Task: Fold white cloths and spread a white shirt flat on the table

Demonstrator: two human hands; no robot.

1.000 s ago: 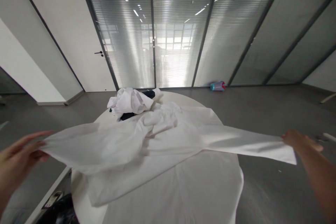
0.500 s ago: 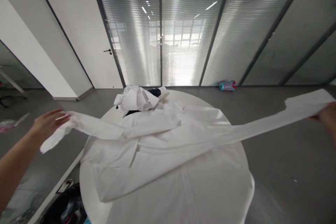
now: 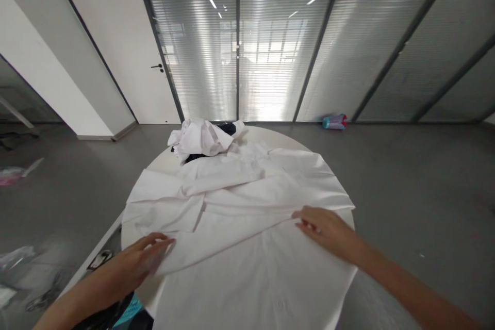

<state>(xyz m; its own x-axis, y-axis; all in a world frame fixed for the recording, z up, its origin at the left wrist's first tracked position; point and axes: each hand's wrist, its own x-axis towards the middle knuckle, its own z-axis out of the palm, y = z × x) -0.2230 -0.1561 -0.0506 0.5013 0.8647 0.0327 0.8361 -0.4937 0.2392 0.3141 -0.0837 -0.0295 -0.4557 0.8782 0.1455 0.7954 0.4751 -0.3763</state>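
A large white shirt (image 3: pixel 247 201) lies spread over a round white table (image 3: pixel 133 247), its sleeves folded in across the body. My left hand (image 3: pixel 141 260) rests flat, fingers apart, on the shirt's near-left edge by the table rim. My right hand (image 3: pixel 327 229) presses on the folded sleeve at the middle right, its fingertips pinching a fold of the cloth.
A heap of crumpled white and dark clothes (image 3: pixel 204 139) sits at the table's far side. A blue and red cylinder (image 3: pixel 334 121) lies on the grey floor by the glass wall. Dark items and a turquoise object (image 3: pixel 127 309) lie under the table's near-left edge.
Both hands held the sleeves stretched out wide and high; now the sleeves lie folded across the shirt and both hands have come down onto the cloth near me.
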